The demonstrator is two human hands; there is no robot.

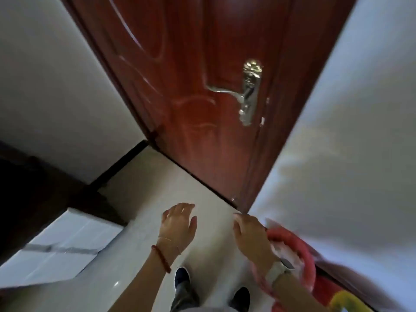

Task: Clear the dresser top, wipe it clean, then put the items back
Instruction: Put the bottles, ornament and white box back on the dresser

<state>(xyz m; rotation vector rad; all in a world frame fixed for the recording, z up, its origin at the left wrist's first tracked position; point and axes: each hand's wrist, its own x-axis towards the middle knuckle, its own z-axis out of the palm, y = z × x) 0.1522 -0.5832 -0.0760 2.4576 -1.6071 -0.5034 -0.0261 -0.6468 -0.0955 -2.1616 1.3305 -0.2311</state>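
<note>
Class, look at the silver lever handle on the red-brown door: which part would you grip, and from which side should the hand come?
Grip the lever handle along its long bar, which juts left from the plate. Come from the front, fingers curling over the bar. The left hand hangs open below it.

Both forearms reach forward and down, bare, backs of the hands up. Left hand [177, 221]: fingers spread and relaxed, nothing held; red bead bracelet [161, 258] and a thin chain at the wrist. Right hand [251, 236]: fingers pointing ahead, loosely bent, no grip on anything visible; pale watch [278, 272] on the wrist. Two dark shoes [182, 278] show below, between the arms.
</note>
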